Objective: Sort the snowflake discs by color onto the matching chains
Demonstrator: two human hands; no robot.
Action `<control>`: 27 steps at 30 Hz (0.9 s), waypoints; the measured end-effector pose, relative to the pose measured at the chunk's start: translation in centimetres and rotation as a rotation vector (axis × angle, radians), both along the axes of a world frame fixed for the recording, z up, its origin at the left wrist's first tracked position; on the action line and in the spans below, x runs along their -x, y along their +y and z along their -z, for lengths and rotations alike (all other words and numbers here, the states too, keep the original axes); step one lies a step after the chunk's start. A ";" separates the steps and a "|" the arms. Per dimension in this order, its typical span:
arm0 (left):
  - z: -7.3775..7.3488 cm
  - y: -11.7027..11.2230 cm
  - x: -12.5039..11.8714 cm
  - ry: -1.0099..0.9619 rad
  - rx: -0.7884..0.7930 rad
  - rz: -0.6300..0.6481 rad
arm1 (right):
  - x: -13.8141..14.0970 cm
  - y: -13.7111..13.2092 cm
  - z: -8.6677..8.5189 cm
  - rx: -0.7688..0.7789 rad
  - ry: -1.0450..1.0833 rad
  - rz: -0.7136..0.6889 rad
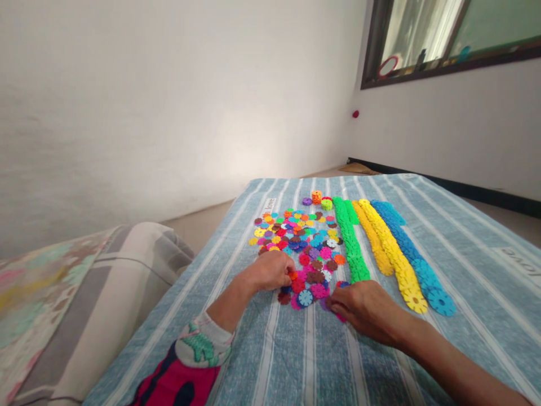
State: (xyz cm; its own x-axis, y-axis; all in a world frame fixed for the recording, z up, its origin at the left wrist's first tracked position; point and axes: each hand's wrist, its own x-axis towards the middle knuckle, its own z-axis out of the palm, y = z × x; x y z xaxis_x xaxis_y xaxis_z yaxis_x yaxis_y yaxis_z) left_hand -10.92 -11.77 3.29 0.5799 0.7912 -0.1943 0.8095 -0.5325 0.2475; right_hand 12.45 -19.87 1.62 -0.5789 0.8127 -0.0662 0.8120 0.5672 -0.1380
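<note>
A loose spread of notched plastic discs [315,276] in many colours lies on a striped cloth. My left hand [273,269] reaches into its near left side, fingers pinched together beside an orange disc [293,276]; what they hold is hidden. At the near right edge of the spread, my right hand [359,307] has its fingers closed next to a purple disc [324,305]. Whether that disc is gripped cannot be made out. Beyond my right hand run overlapping rows of green discs [353,242], yellow discs [391,248] and blue discs [408,254].
Small stacks of orange discs [316,197], purple discs [307,201] and lime discs [327,204] stand at the back. The blue striped cloth [477,270] covers the table. Left of it is a draped grey and white fabric [139,265]. A white wall [169,101] rises behind.
</note>
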 end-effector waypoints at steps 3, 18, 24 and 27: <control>0.0 0.3 0.3 -0.076 0.027 0.006 | 0.0 0.0 -0.3 0.001 -0.007 0.006; -1.1 -2.2 -3.3 -0.378 0.243 -0.058 | -0.1 0.6 -0.4 0.134 0.497 0.213; -1.0 -3.5 -5.2 -0.396 0.298 -0.013 | -0.7 1.6 -0.2 0.149 0.559 0.174; -1.0 -3.4 -5.2 -0.396 0.251 -0.051 | -3.1 2.7 -1.4 0.099 0.427 0.203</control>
